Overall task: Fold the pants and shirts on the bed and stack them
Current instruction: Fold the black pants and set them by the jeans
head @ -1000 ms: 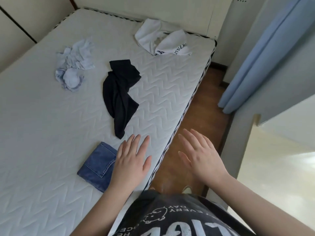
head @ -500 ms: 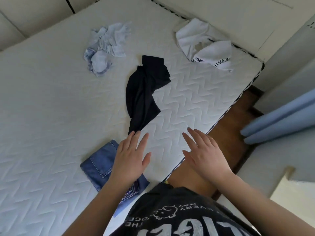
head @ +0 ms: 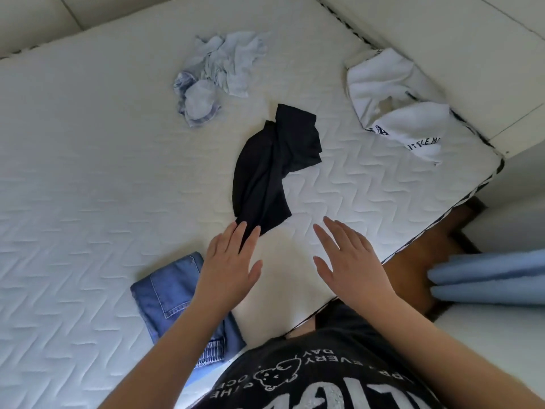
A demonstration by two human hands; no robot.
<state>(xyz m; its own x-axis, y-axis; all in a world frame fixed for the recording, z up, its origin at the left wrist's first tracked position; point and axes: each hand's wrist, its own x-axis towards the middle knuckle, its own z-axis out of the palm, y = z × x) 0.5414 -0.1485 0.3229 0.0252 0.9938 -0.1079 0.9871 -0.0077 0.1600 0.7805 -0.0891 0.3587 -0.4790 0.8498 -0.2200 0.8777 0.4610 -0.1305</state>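
A black garment [head: 272,166] lies crumpled in the middle of the white quilted mattress [head: 88,172]. My left hand [head: 228,261] hovers flat with straight fingers, its fingertips over the garment's near end. To its right my right hand [head: 348,261] is also flat and holds nothing. Folded blue jeans [head: 168,293] lie near the front edge, partly under my left forearm. A crumpled pale blue garment [head: 218,72] lies farther back. A white shirt with dark lettering [head: 395,107] lies at the far right corner.
The mattress edge [head: 442,214] runs diagonally at the right, with brown wooden floor [head: 424,258] beyond it. A light blue curtain [head: 486,276] hangs at the right. Cream wall panels [head: 442,33] border the bed behind.
The view has swung left over the bed. Both hands have reached forward over the mattress, and my left fingertips now come to the black garment's near end.
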